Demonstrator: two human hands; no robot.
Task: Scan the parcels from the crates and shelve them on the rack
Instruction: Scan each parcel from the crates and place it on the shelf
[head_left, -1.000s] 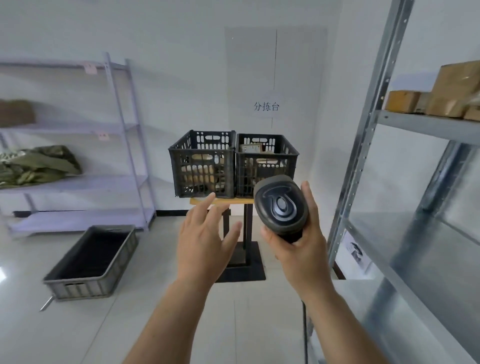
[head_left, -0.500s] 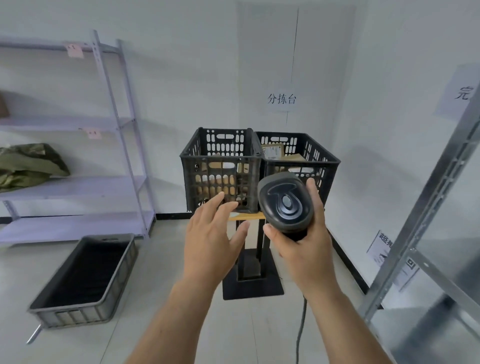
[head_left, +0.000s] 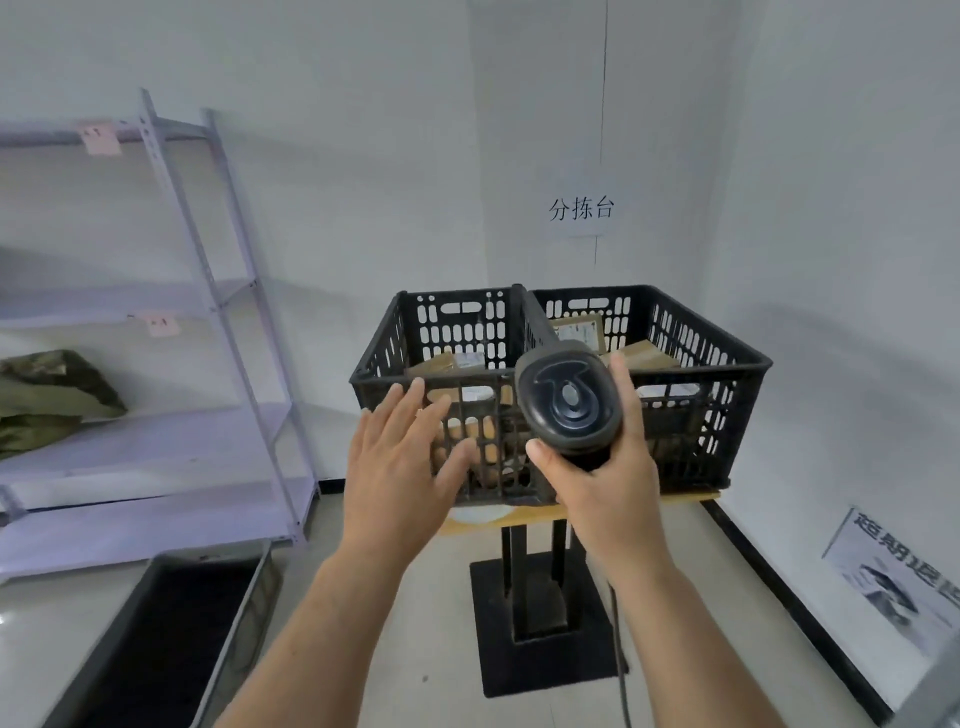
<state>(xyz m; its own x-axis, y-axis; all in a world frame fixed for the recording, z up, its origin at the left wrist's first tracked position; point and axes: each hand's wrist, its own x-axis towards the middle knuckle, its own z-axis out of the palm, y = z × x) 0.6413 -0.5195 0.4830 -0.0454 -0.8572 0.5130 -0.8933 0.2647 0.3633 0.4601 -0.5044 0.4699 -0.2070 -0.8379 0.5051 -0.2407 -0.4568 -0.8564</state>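
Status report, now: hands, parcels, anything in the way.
Left hand open, empty, in front of left crate. Right hand grips scanner. Parcels in both crates, none picked. Nothing in the way.

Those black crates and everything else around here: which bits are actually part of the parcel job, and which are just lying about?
Part of the job:
- left crate and right crate, both holding parcels
- scanner, gripped by the right hand
- left hand, open, reaching toward the crates
- lilac rack

Just lying about:
- grey floor bin
- camouflage bundle
- wall sign
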